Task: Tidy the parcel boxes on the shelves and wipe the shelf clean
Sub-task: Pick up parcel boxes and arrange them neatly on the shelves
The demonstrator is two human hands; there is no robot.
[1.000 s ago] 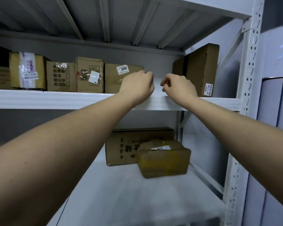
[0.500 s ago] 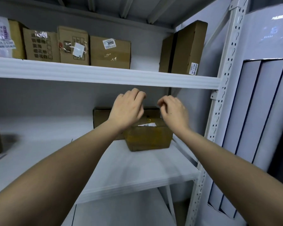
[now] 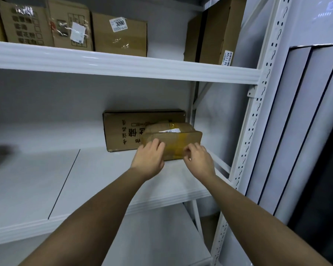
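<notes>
Just beyond the fingertips, on the middle shelf [image 3: 96,169], sits the taped parcel [image 3: 178,140]. Left hand [image 3: 149,160] lies loosely spread against its front; right hand [image 3: 198,160] is loosely curled, contact unclear.

middle shelf [image 3: 37,179] open leftward; taped box [image 3: 178,140] and larger box [image 3: 127,131] block right rear.

Both forearms are bare, no sleeves, rings or watch showing.
</notes>
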